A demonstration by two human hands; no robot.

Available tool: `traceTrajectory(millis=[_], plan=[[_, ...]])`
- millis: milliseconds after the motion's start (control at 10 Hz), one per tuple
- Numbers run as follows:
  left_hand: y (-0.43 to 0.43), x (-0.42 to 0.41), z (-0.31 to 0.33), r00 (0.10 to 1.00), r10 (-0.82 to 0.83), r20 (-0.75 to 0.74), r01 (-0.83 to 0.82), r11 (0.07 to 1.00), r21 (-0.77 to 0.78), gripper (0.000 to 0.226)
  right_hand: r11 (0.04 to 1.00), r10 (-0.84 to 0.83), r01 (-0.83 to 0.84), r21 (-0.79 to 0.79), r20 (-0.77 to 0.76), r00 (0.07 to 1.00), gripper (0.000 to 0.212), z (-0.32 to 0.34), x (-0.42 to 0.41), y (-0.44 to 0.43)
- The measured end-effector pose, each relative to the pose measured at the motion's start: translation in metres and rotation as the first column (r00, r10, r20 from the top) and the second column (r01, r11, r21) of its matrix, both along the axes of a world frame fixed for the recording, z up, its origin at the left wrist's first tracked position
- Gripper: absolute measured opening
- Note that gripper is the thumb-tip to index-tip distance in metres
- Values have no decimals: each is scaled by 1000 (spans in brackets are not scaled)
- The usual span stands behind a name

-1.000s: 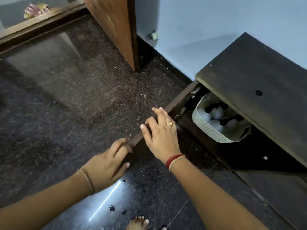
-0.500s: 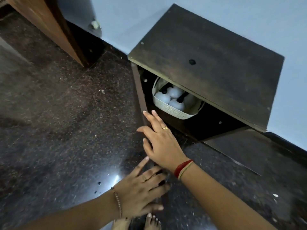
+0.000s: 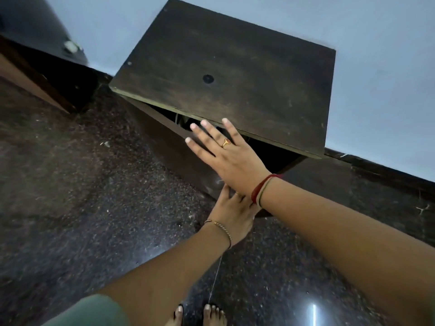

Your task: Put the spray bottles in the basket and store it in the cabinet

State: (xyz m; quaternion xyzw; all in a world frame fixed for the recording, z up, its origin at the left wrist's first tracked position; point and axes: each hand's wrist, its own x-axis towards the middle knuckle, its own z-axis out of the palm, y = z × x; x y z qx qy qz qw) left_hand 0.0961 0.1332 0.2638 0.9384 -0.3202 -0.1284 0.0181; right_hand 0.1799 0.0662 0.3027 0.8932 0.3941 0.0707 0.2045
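The dark wooden cabinet [image 3: 226,74] stands against a pale blue wall, and its flat top fills the upper middle of the view. Just below the top's front edge, the cabinet door [image 3: 179,156] stands nearly shut, leaving a narrow dark gap along that edge. The right hand [image 3: 226,154] lies flat against the door with its fingers spread and straight, the fingertips reaching up to the gap; it grips nothing. A gold ring sits on one finger and a red and pale thread band circles the wrist. The left hand [image 3: 233,215] is lower on the door, partly under the right wrist, palm down with fingers extended; it also holds nothing, though its fingertips are hidden. A thin bracelet sits on its wrist. The basket and the spray bottles cannot be made out: only darkness and a faint pale sliver show through the gap. Below the cabinet lies dark speckled floor [image 3: 77,196], with bare toes at the bottom edge.
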Motion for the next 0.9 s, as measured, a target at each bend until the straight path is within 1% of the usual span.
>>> traceTrajectory(millis=[100, 200, 300, 400, 500, 600, 700, 800, 900], plan=[[-11, 17, -7, 997, 62, 39, -61, 998, -9, 68, 997, -74, 76, -26, 72, 995, 60, -1, 10, -1], [-13, 32, -13, 995, 25, 94, -29, 999, 44, 70, 992, -114, 120, -31, 151, 982, 62, -6, 21, -3], [-6, 46, -16, 994, -28, 103, 13, 989, 147, 68, 992, -92, 108, -67, 210, 973, 68, -12, 33, -5], [3, 54, -20, 996, -67, 54, 54, 976, 210, 66, 995, -61, 79, -66, 244, 968, 71, -20, 42, -8], [14, 56, -23, 996, -74, 42, 65, 981, 182, 71, 996, -39, 58, -62, 279, 959, 75, -24, 45, -9], [29, 49, -20, 988, -85, 133, 74, 994, 79, 61, 999, -27, 35, -24, 266, 963, 73, -25, 46, -10], [50, 46, -13, 942, 17, 335, 5, 998, -66, 34, 997, -58, 45, 64, 212, 976, 72, -21, 43, -9], [73, 58, -13, 886, 130, 446, -32, 975, -222, 42, 972, -171, 143, 189, 146, 974, 73, -17, 40, -14], [89, 67, 5, 883, 178, 435, -88, 972, -219, 59, 923, -288, 233, 306, 148, 946, 67, -9, 26, -15]])
